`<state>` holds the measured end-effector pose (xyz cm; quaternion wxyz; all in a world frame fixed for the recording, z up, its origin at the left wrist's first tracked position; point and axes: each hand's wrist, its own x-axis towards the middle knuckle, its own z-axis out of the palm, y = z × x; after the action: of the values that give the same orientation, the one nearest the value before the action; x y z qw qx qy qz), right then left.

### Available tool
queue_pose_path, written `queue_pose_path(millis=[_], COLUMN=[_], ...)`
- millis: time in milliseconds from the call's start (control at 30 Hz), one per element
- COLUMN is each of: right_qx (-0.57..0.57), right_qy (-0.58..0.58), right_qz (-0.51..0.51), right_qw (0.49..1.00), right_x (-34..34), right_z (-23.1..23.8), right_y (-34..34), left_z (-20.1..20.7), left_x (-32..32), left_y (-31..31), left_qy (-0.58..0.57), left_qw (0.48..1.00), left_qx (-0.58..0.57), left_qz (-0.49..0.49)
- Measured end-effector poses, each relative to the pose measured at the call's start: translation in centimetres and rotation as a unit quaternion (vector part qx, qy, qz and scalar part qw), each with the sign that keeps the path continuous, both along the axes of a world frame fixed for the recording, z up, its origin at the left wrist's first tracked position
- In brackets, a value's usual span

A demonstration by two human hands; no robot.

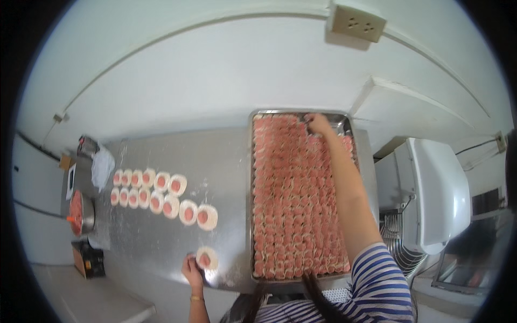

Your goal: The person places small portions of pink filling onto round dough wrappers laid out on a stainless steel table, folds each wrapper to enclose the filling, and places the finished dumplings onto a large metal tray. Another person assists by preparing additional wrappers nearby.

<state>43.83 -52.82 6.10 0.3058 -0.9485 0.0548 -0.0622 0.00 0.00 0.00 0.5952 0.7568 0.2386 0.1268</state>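
My left hand [193,271] is at the near edge of the steel table, its bent fingers apart at the left edge of a round dough wrapper [215,262] with a dab of pink meat filling. Farther off, two slanting rows of similar filled wrappers [188,212] lie flat on the table. My right hand [319,124] reaches to the far end of a large metal tray [251,215], its fingers closed and pointing down by a gap in the rows. What they hold, if anything, is hidden. Close-set open-topped meat dumplings [293,204] fill most of the tray.
A metal bowl of pink meat filling [81,212] with an orange handle stands at the table's left end, near a white plastic bag [102,167]. A white machine [433,194] with a wire guard is right of the tray. A wall [204,75] bounds the far side.
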Motion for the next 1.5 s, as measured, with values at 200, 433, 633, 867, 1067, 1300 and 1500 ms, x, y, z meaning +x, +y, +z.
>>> queue_pose_path(millis=[200,433,633,867,1067,1300,1500], right_qx=[0.142,0.152,0.028,0.205,0.623,0.502,0.558], right_qy=[-0.164,0.011,0.022,0.238,0.211,0.167,0.191], right_qz=[0.035,0.359,0.251,0.154,0.014,0.077,0.053], right_qw=[0.976,0.921,0.967,0.937,0.753,0.845,0.806], right_x=[-10.2,-34.4,-41.8,-41.9,-43.5,-44.4,-44.0], right_z=[1.9,1.5,-1.4,-1.5,-4.4,-5.2,-3.4], right_y=[8.6,27.0,35.1,36.9,36.2,36.3,35.6], left_z=[2.0,1.8,0.3,0.2,1.3,1.2,1.5], left_x=[-3.7,-4.6,-3.9,-4.4,-4.2,-3.8,-3.6], left_y=[-0.5,0.1,0.9,0.9,0.1,-0.6,-0.5], left_qy=[0.038,0.047,0.067,0.046,0.007,0.028,-0.007], left_qw=[0.994,0.986,0.991,0.971,0.962,0.982,0.967], left_qx=[-0.093,-0.157,-0.084,-0.203,-0.215,-0.092,-0.187], left_qz=[-0.036,-0.042,-0.077,-0.113,-0.171,-0.164,-0.172])
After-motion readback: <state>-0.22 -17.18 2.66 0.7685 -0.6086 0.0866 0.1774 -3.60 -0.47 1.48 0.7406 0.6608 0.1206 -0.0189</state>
